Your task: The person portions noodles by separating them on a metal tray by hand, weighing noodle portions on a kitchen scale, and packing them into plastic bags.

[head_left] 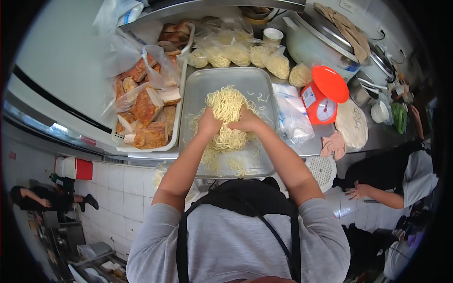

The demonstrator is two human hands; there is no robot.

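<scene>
A heap of yellow noodles [227, 106] lies in a shallow metal tray [188, 94], with loose strands scattered around it. My left hand [209, 123] grips the heap from its left side, the fingers sunk into the strands. From the right, my right hand [246, 119] is closed on the same heap, its thumb pointing inward across the noodles. The two hands are close together but apart. The fingertips of both are hidden among the noodles.
Left of the tray, a white bin [175, 127] holds chunks of meat. Bagged noodles [238, 54] line the back. On the right are plastic bags [292, 111], an orange scale [323, 104] and a large pot [314, 45]. Other people stand at far right and far left.
</scene>
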